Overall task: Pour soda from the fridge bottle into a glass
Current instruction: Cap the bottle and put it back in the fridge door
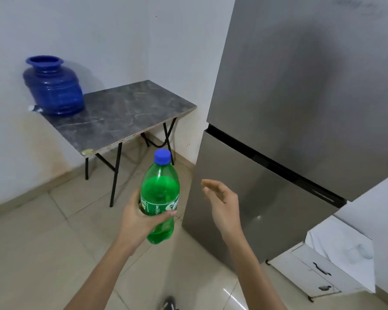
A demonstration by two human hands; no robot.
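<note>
Your left hand [139, 217] wraps the green soda bottle [160, 198] at its label, thumb across the front; the bottle stands nearly upright over the tiled floor, long axis vertical, blue cap [163, 156] on and pointing up and slightly away from you; green liquid fills it to the shoulder; your right hand [222, 202] hangs just beside it, fingers loosely spread, touching nothing, near the closed grey fridge [300, 108]; a blue pot [54, 86] sits on the marble-topped table [130, 117].
</note>
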